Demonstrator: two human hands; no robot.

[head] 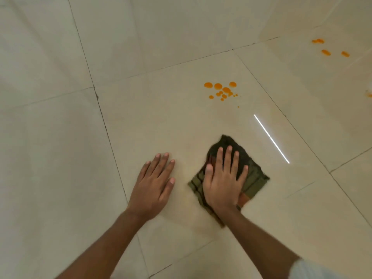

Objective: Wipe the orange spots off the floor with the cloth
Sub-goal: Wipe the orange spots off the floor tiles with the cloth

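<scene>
A dark green checked cloth (254,176) lies folded on the cream tiled floor (60,158). My right hand (223,182) presses flat on top of it, fingers spread. My left hand (156,184) rests palm down on the bare tile just left of the cloth, holding nothing. A cluster of several orange spots (221,90) sits on the same tile, beyond the cloth and apart from it. Three more orange spots (327,49) lie far off at the upper right. A faint orange mark (369,94) shows at the right edge.
Dark grout lines cross the floor between large glossy tiles. A bright streak of reflected light (271,138) lies on the tile to the right of the cloth. A pale sleeve (314,270) shows at the bottom right.
</scene>
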